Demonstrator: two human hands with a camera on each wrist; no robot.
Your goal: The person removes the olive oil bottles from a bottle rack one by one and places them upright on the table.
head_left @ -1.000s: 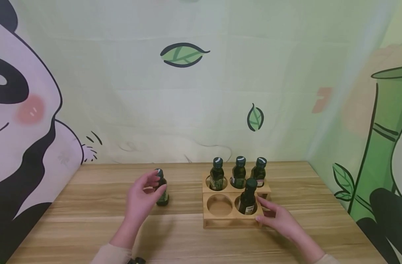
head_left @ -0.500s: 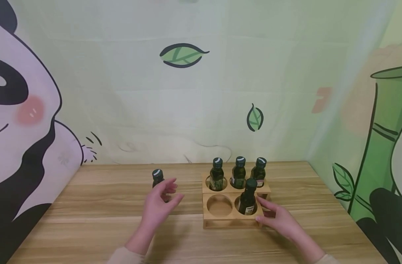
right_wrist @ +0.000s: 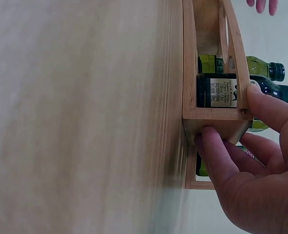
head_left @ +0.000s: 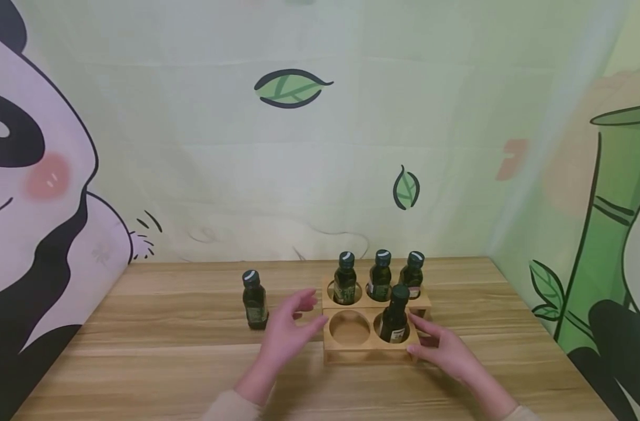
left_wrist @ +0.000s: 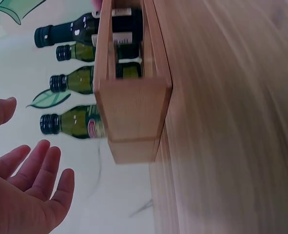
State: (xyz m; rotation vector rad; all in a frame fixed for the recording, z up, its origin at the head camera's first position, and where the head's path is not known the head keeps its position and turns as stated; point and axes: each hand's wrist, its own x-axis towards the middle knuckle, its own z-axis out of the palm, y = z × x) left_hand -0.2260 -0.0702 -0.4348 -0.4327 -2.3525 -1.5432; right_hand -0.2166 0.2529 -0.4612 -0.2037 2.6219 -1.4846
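Note:
A two-tier wooden bottle rack point(head_left: 369, 355) stands on the table. Three dark green bottles sit in its back row: a left one point(head_left: 345, 283), a middle one point(head_left: 380, 280) and a right one point(head_left: 412, 278). In the front row, a taller dark bottle point(head_left: 395, 321) fills the right hole, and the left hole is vacant. My right hand point(head_left: 446, 351) holds the rack's front right corner; the right wrist view shows the thumb on the upper edge and fingers against the side wall. Close to the rack's left side hovers my left hand point(head_left: 290, 327), fingers loosely spread with nothing in them.
Another small green bottle point(head_left: 255, 307) stands upright on the wooden table point(head_left: 156, 351), left of the rack and behind my left hand. A cloth backdrop point(head_left: 193, 146) printed with a panda, leaves and bamboo hangs behind the table's far edge.
My left hand has moved right, away from the lone bottle, to beside the rack. That bottle now shows fully. My right hand and the rack have stayed put.

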